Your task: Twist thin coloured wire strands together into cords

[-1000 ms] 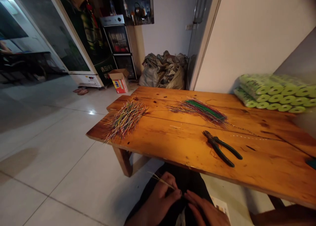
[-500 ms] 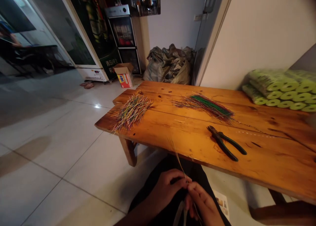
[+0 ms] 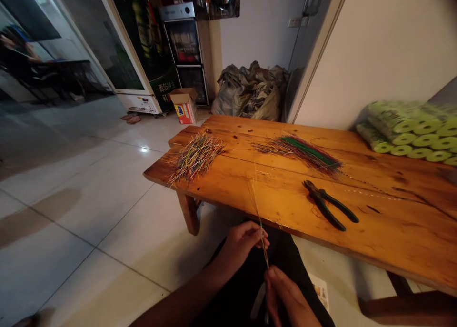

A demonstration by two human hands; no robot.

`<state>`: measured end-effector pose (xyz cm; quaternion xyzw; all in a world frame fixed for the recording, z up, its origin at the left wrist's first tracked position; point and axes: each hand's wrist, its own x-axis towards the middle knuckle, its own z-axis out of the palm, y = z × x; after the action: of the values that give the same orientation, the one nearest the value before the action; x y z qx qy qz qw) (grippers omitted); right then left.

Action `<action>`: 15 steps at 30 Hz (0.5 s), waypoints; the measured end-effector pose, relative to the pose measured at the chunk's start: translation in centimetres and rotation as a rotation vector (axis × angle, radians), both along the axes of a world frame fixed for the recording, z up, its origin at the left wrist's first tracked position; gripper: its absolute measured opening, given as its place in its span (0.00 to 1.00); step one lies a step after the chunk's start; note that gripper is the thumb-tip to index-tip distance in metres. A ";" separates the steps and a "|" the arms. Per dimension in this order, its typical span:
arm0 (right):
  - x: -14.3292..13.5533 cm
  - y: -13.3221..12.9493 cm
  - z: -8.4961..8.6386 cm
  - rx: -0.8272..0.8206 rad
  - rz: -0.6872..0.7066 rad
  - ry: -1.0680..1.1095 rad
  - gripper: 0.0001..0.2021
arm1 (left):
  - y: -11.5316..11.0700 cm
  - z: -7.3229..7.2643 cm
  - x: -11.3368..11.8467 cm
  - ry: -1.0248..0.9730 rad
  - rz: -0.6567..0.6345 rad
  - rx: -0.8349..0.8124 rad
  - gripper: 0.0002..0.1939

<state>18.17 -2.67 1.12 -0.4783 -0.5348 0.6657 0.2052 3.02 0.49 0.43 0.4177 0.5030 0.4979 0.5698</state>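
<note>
Both my hands are over my lap, at the near edge of the wooden bench (image 3: 228,198). My left hand (image 3: 246,239) pinches a few thin wires (image 3: 264,251) partway along, and their loose ends fan out above it over the bench edge. Lower and to the right, my right hand (image 3: 285,293) grips the same wires between thumb and fingers. A tangled pile of short coloured wires (image 3: 198,155) lies at the bench's left end. Farther right lies a straighter bundle of wires (image 3: 310,153) with a green middle. Diagonal cutters (image 3: 328,203) with dark handles rest partly spread near the front edge.
Yellow-green rolls (image 3: 410,132) are stacked at the bench's right back. Behind the bench are grey sacks (image 3: 250,94) and an open cardboard box (image 3: 184,106) on the floor. A glass-door fridge (image 3: 139,101) stands at the left; a person (image 3: 21,55) sits farther left.
My left hand has moved up and away from my right along the wires, so a stretch of wire now shows between them. The camera view has shifted slightly.
</note>
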 end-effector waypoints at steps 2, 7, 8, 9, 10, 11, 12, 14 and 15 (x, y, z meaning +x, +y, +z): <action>-0.2 -0.1 -0.4 -0.034 0.015 0.023 0.24 | 0.4 0.3 0.0 0.017 0.001 0.011 0.12; -0.4 -0.4 -0.6 -0.066 0.018 0.099 0.23 | 2.9 2.5 -2.5 0.106 0.004 0.143 0.11; -0.4 -0.5 -0.5 -0.070 0.022 0.106 0.23 | 3.8 3.4 -3.8 0.148 0.023 0.179 0.12; -0.2 -0.6 -0.4 -0.072 0.030 0.108 0.24 | 4.9 4.6 -5.3 0.217 0.047 0.211 0.11; -0.1 -0.7 -0.3 -0.071 0.037 0.106 0.24 | 6.2 5.9 -7.0 0.336 0.050 0.234 0.11; 0.1 -0.7 -0.1 -0.064 0.037 0.101 0.24 | 7.5 7.2 -8.9 0.476 0.070 0.234 0.11; 0.4 -0.7 0.0 -0.053 0.030 0.094 0.24 | 8.9 8.5 -10.8 0.643 0.108 0.222 0.13; 1.0 -0.8 -0.1 -0.011 0.004 0.069 0.25 | 11.7 10.8 -14.4 1.101 0.161 0.156 0.14; 1.3 -0.9 -0.4 0.017 -0.017 0.054 0.24 | 13.0 11.6 -16.1 1.194 0.204 0.117 0.15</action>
<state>19.48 -3.58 0.74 -0.4629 -0.5304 0.6721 0.2294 -13.05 13.49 12.07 0.6050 0.7450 0.2565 0.1148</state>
